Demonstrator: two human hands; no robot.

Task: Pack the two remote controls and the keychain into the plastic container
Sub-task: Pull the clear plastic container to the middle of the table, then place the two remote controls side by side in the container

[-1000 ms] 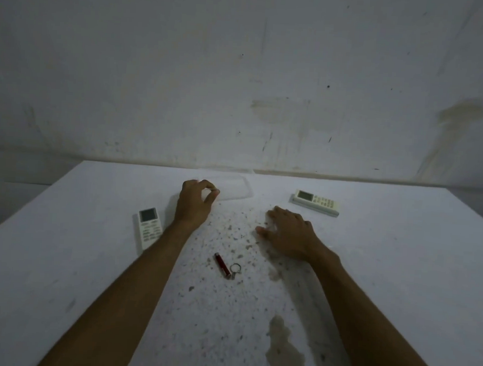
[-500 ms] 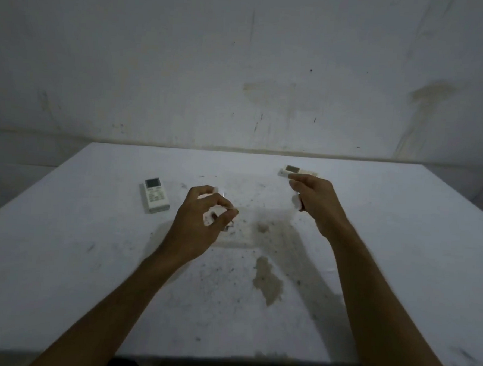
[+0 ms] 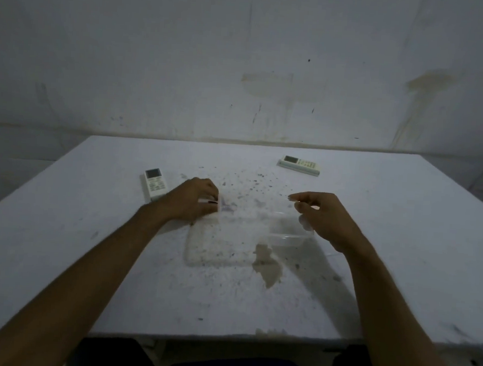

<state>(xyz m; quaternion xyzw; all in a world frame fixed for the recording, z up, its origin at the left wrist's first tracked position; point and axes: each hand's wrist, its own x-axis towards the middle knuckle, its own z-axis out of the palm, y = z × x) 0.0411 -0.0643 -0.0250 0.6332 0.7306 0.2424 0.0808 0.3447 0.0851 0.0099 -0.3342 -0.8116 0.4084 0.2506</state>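
The clear plastic container [image 3: 290, 237] lies blurred in the middle of the white table [image 3: 386, 248], hard to tell from the surface. My left hand [image 3: 191, 201] grips its left end. A dark red sliver at those fingertips may be the keychain [image 3: 212, 202]; I cannot tell for sure. My right hand [image 3: 327, 219] hovers at the container's right rim, fingers curled and apart, thumb showing through the plastic. One white remote control [image 3: 155, 183] lies just left of my left hand. The other remote control [image 3: 298, 164] lies at the far right of centre.
The tabletop is speckled with dark spots, with a brown stain [image 3: 267, 265] just in front of the container. A stained wall [image 3: 241, 69] stands behind the table. The near table edge [image 3: 197, 334] runs above my lap.
The container has come from the far middle of the table toward me. The keychain no longer lies loose on the table. My right hand moved from near the far remote to the container's right rim.
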